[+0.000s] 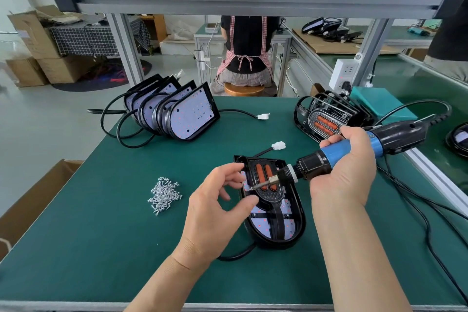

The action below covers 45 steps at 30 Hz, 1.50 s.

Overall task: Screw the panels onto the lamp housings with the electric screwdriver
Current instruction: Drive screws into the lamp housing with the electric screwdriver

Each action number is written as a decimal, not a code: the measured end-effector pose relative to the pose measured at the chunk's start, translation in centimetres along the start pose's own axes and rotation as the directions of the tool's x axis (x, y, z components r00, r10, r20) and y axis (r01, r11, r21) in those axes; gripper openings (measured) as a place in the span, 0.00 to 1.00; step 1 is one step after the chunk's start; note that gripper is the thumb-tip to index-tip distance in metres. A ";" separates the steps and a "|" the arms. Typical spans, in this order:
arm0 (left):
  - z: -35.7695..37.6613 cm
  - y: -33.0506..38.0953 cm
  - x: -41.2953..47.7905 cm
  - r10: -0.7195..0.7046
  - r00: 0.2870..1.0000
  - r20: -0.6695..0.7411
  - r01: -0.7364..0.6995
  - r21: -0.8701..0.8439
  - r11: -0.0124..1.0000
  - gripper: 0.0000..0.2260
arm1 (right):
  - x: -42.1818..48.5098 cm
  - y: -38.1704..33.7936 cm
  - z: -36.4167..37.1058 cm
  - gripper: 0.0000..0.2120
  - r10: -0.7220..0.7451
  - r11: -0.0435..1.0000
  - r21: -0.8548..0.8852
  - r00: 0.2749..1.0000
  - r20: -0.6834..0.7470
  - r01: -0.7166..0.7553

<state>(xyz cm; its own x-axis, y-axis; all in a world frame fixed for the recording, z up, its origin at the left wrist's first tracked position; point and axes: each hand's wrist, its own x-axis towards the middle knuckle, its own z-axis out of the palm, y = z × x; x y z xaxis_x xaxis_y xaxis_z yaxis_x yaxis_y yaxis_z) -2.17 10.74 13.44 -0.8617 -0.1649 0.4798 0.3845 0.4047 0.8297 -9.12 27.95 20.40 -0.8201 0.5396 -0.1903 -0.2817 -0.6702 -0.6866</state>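
**Two hands fitting a panel to a lamp housing with an electric screwdriver**

The right hand (347, 167) is wrapped firmly around the blue barrel of the electric screwdriver (315, 166). The tool slants down from 2 o'clock, and its thin bit tip reaches the panel's left edge. The left hand (220, 197) is half curled, with fingertips and thumb close around the bit tip. Whether they pinch a screw cannot be told.

Under both hands a black lamp housing (297, 223) lies flat on the green bench mat (101, 235). The black panel (268, 195), with two orange strips, sits on top of it.

A pile of silver screws (164, 195) lies at 9 o'clock from the housing. More housings (187, 114) stand stacked at 11 o'clock, and spare panels (326, 115) sit at 1 o'clock.
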 end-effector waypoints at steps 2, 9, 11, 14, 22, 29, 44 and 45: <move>-0.1 -0.6 0.3 -0.130 0.991 -0.043 0.124 -0.124 0.984 0.15 | 0.1 -0.2 0.5 0.09 -0.036 0.999 -0.021 0.999 0.005 0.036; 1.6 -2.5 3.5 -0.612 0.766 0.194 0.632 -0.060 0.772 0.27 | 0.6 -0.7 3.9 0.10 -0.244 0.970 0.026 0.958 0.149 0.243; 2.3 -2.4 4.0 -0.602 0.742 0.293 0.645 -0.069 0.761 0.32 | 0.8 -0.6 5.2 0.11 -0.291 0.956 0.041 0.929 0.227 0.290; 3.1 -2.8 4.6 -0.624 0.721 0.301 0.679 -0.124 0.724 0.39 | 1.3 0.2 7.2 0.10 -0.319 0.942 0.013 0.879 0.355 0.336; 3.5 -3.8 4.2 -0.577 0.760 0.300 0.634 -0.144 0.760 0.19 | 2.6 4.3 8.7 0.09 -0.183 0.930 -0.196 0.854 0.487 0.311; 3.7 -4.1 4.1 -0.569 0.770 0.290 0.626 -0.169 0.761 0.19 | 3.1 5.8 8.8 0.08 -0.126 0.939 -0.221 0.863 0.489 0.262; 3.8 -4.2 4.0 -0.551 0.783 0.288 0.610 -0.186 0.770 0.20 | 3.4 5.9 8.9 0.08 -0.109 0.939 -0.229 0.853 0.510 0.257; 3.8 -4.2 4.0 -0.553 0.782 0.289 0.612 -0.190 0.767 0.21 | 3.4 5.9 8.9 0.08 -0.109 0.939 -0.228 0.853 0.510 0.257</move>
<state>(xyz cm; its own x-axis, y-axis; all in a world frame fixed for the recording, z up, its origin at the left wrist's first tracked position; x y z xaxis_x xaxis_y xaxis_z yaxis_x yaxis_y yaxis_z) -8.48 11.86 10.81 -0.9818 -0.0928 -0.1657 -0.1699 0.0390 0.9847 -18.00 21.31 21.93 -0.9229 0.2740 0.2704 -0.3614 -0.3747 -0.8538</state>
